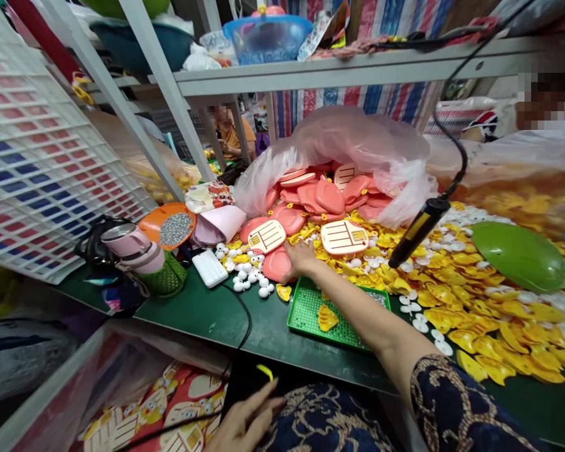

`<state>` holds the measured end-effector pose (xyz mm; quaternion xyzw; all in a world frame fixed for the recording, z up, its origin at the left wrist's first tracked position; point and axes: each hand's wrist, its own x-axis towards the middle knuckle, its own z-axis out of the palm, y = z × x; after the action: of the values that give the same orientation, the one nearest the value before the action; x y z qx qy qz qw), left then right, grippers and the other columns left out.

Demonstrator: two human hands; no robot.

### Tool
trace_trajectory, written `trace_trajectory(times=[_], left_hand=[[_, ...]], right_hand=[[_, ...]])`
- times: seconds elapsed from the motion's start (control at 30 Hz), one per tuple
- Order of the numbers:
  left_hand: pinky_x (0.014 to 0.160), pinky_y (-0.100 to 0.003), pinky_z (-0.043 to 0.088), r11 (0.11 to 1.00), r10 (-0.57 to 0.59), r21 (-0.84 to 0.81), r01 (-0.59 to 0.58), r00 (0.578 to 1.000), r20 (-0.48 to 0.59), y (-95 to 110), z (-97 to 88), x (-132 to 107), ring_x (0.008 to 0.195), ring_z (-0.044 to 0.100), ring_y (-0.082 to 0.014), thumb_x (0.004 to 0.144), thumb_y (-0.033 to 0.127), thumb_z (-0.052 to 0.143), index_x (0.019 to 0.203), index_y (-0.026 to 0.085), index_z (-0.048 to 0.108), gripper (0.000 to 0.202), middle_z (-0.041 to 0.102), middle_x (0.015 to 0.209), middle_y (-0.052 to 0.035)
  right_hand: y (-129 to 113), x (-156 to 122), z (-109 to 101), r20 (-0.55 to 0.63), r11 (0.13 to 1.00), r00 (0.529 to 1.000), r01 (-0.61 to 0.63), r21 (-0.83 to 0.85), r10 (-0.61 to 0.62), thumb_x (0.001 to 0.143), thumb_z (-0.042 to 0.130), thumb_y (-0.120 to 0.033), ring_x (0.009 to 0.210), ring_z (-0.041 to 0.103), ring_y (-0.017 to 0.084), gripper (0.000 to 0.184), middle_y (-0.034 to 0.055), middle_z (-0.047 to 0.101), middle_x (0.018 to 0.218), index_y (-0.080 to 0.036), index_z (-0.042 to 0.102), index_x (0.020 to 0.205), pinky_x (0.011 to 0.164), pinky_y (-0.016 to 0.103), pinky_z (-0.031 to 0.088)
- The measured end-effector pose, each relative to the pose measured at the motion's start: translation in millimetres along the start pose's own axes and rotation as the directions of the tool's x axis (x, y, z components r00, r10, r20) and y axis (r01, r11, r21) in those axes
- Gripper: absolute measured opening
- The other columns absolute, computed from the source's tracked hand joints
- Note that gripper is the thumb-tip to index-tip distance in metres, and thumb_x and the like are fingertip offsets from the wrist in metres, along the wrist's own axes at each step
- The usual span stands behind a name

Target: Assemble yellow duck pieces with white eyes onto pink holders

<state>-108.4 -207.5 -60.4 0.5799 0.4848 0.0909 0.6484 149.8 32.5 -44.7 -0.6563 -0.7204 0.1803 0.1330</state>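
Note:
My right hand [299,258] reaches across the green table and lies on a pink plastic shell [277,265] at the foot of a heap of pink shells [321,196] spilling from a clear bag [358,141]; its fingers curl over the shell's edge. My left hand [243,424] rests low over my lap, fingers loosely spread, holding nothing. A small yellow piece [265,371] sits just above its fingertips. Yellow plastic parts [480,307] and small white pieces [245,270] cover the table.
A green mesh tray [306,309] holds a yellow part in front of me. A black tool [419,231] hangs on a cable. A green dome [518,254] lies right. A pink mug [132,246], white box [209,268], orange dish [169,227] stand left. A person sits behind.

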Motion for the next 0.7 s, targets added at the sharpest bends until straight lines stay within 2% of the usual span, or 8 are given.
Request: trace_trajectory(times=[0.17, 0.27, 0.33, 0.4, 0.5, 0.57, 0.63, 0.7], left_hand=[[0.097, -0.039, 0.045, 0.942, 0.040, -0.328, -0.074, 0.993, -0.112, 8.3, 9.8, 21.6, 0.109, 0.061, -0.0269, 0.081, 0.063, 0.053, 0.150, 0.020, 0.009, 0.092, 0.057, 0.129, -0.0176], [0.087, -0.037, 0.050, 0.891, 0.002, -0.449, -0.069, 0.989, -0.148, 24.4, 9.2, 31.4, 0.097, 0.066, -0.0268, 0.080, 0.057, 0.060, 0.145, 0.013, 0.025, 0.086, 0.065, 0.116, -0.0201], [0.078, -0.035, 0.053, 0.814, -0.023, -0.580, -0.012, 0.998, -0.054, 38.9, 8.1, 39.9, 0.088, 0.068, -0.0264, 0.082, 0.056, 0.058, 0.134, 0.010, 0.043, 0.071, 0.069, 0.103, -0.0202], [0.070, -0.037, 0.054, 0.693, -0.013, -0.711, 0.117, 0.989, 0.149, 53.3, 7.6, 51.4, 0.081, 0.070, -0.0286, 0.084, 0.059, 0.051, 0.122, 0.007, 0.054, 0.065, 0.071, 0.095, -0.0218], [0.064, -0.040, 0.056, 0.513, 0.107, -0.793, 0.328, 0.893, 0.438, 68.1, 8.2, 72.2, 0.081, 0.070, -0.0339, 0.081, 0.066, 0.048, 0.116, 0.004, 0.059, 0.072, 0.070, 0.098, -0.0248], [0.067, -0.039, 0.056, 0.429, 0.164, -0.825, 0.367, 0.867, 0.471, 70.8, 8.8, 84.1, 0.082, 0.070, -0.0322, 0.078, 0.061, 0.058, 0.113, 0.003, 0.061, 0.068, 0.070, 0.100, -0.0233], [0.071, -0.034, 0.056, 0.407, 0.158, -0.848, 0.341, 0.888, 0.433, 67.9, 8.8, 91.8, 0.079, 0.071, -0.0272, 0.074, 0.041, 0.070, 0.106, 0.003, 0.065, 0.050, 0.072, 0.095, -0.0194], [0.074, -0.030, 0.056, 0.455, 0.115, -0.838, 0.300, 0.914, 0.389, 62.4, 8.1, 94.7, 0.076, 0.071, -0.0235, 0.070, 0.018, 0.074, 0.100, 0.003, 0.068, 0.034, 0.073, 0.091, -0.0166]], right_hand=[[13.4, -8.3, -19.3, -0.103, 0.970, 0.992, -0.047, 0.240, 0.074, 0.066, 0.070, -0.030, 0.102, 0.059, 0.030, 0.057, 0.0150, 0.063, 0.112, -0.014, 0.054, 0.118, 0.088, 0.047, 0.044], [27.3, -34.9, -48.4, -0.171, 0.932, 0.982, -0.008, 0.362, 0.075, 0.076, 0.060, -0.026, 0.083, 0.063, 0.019, 0.036, 0.0075, 0.067, 0.097, -0.014, 0.059, 0.110, 0.074, 0.034, 0.050], [31.1, -68.1, -65.4, -0.283, 0.903, 0.959, 0.092, 0.419, 0.033, 0.077, 0.060, -0.028, 0.083, 0.061, 0.017, 0.033, 0.0049, 0.066, 0.095, -0.017, 0.059, 0.109, 0.073, 0.032, 0.050], [27.6, -109.7, -70.9, -0.511, 0.794, 0.848, 0.405, 0.453, -0.141, 0.072, 0.069, -0.026, 0.081, 0.059, 0.017, 0.021, 0.0018, 0.064, 0.086, -0.021, 0.065, 0.092, 0.073, 0.033, 0.049], [12.3, -171.4, -51.2, -0.549, 0.634, 0.711, 0.678, 0.371, -0.439, 0.079, 0.060, -0.014, 0.086, 0.058, 0.016, 0.019, 0.0022, 0.059, 0.087, -0.026, 0.066, 0.092, 0.073, 0.033, 0.048], [3.4, -202.6, -27.1, -0.515, 0.617, 0.648, 0.742, 0.261, -0.561, 0.077, 0.058, -0.011, 0.088, 0.057, 0.017, 0.026, 0.0023, 0.057, 0.086, -0.027, 0.065, 0.097, 0.077, 0.037, 0.046], [2.8, -223.3, -5.3, -0.466, 0.661, 0.659, 0.726, 0.188, -0.590, 0.077, 0.056, -0.008, 0.093, 0.056, 0.019, 0.034, 0.0043, 0.057, 0.090, -0.026, 0.062, 0.105, 0.080, 0.040, 0.045], [14.4, -234.8, 7.2, -0.371, 0.763, 0.749, 0.630, 0.146, -0.548, 0.076, 0.054, -0.008, 0.108, 0.052, 0.024, 0.046, 0.0101, 0.058, 0.107, -0.024, 0.057, 0.119, 0.087, 0.046, 0.044]])
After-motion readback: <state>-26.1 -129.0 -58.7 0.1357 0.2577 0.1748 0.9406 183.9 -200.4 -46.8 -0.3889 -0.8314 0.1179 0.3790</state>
